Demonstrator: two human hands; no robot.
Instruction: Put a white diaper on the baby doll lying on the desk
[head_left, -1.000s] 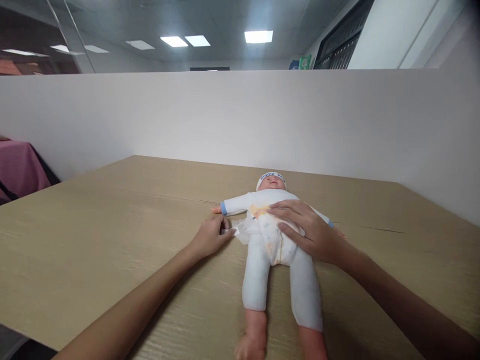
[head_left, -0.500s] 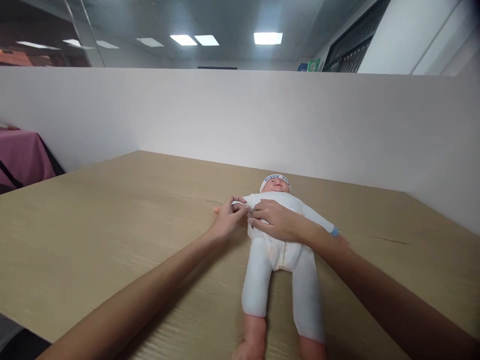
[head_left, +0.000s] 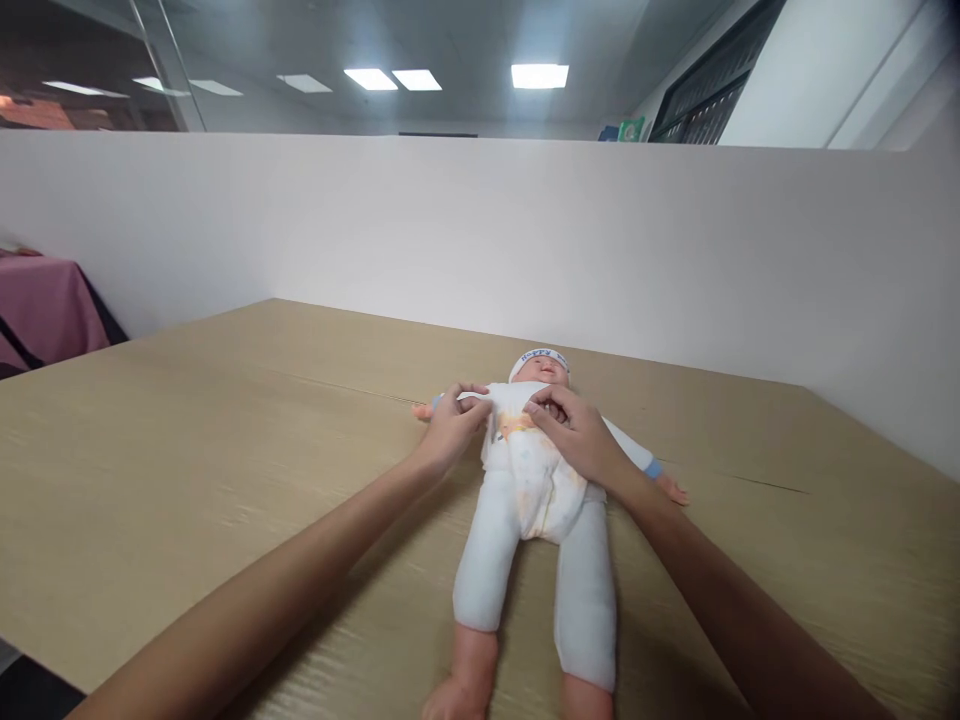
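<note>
A baby doll (head_left: 536, 500) in a white suit and cap lies on its back on the tan table (head_left: 187, 440), head away from me. A printed diaper (head_left: 536, 475) covers its belly. My left hand (head_left: 450, 425) pinches white fabric at the doll's left side near its arm. Fingers curled, my right hand (head_left: 574, 430) rests on the doll's chest and grips the fabric just above the diaper. The doll's bare feet reach the bottom edge of the view.
A white partition wall (head_left: 525, 240) runs behind and to the right of the table. A pink-covered surface (head_left: 45, 310) stands at the far left beyond the table edge. Ceiling lights show above.
My left hand moved from the diaper tab on the table up to the doll's chest. My right hand slid from the belly up to the chest, uncovering the diaper. The doll shifted slightly left.
</note>
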